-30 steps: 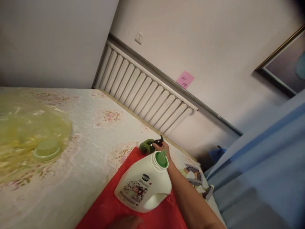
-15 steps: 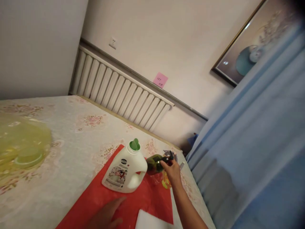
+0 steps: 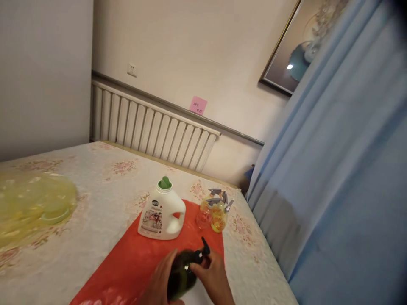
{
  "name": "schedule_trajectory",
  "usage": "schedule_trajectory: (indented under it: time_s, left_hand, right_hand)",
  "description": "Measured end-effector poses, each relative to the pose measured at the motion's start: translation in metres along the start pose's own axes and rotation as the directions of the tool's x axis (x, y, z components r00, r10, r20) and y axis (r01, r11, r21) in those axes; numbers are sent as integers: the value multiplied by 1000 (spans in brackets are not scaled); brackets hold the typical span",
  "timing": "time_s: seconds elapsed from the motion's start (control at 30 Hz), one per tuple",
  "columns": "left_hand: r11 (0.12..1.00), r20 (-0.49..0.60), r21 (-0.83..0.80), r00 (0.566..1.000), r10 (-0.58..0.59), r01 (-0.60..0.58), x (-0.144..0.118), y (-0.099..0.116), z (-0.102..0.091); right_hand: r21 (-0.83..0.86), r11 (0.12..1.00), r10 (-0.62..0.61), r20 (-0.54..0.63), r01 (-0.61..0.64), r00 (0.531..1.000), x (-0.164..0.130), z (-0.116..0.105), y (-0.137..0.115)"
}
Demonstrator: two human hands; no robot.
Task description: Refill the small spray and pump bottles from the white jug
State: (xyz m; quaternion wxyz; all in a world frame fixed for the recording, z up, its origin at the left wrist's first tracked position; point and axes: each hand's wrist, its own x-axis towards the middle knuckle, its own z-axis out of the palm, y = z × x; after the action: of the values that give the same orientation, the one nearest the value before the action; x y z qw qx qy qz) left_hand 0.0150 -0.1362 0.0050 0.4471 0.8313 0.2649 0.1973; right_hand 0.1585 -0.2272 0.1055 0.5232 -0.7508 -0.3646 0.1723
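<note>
A dark green pump bottle [image 3: 180, 277] with a black pump head is tilted between my two hands, low in the view. My left hand [image 3: 159, 279] is curved round the bottle's body from the left. My right hand [image 3: 211, 271] grips the neck just below the pump, thumb in front. Behind them a white detergent jug [image 3: 157, 220] with a green spout insert and no cap stands upright on a red sheet [image 3: 127, 262]. To its right stand small spray bottles, one pink [image 3: 203, 218] and one yellow-orange [image 3: 218, 219], with grey trigger heads.
A flower-patterned cloth [image 3: 104, 199] covers the table. At the left lies a transparent yellow plastic item [image 3: 34, 203]. Beyond the table are a white radiator [image 3: 149, 131] and a wall with a pink note [image 3: 197, 105]. A blue curtain [image 3: 330, 169] hangs along the right.
My right hand has brought the pump bottle from beside the jug toward me, and my left hand has come onto its body. The spray bottles now show plainly. The camera view has shifted.
</note>
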Motion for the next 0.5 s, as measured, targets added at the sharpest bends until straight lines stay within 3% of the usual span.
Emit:
schedule_trajectory:
  time_s: [0.2, 0.4, 0.5]
  left_hand:
    - [985, -47, 145, 995, -86, 92, -22, 25, 6]
    - [991, -154, 117, 987, -40, 59, -35, 25, 21]
    - [997, -158, 74, 987, -22, 34, -37, 26, 25]
  right_hand:
    - [38, 999, 26, 74, -29, 997, -34, 0, -2]
    - [70, 997, 37, 104, -44, 994, -47, -5, 5]
    - [65, 997, 42, 93, -48, 995, -51, -7, 11]
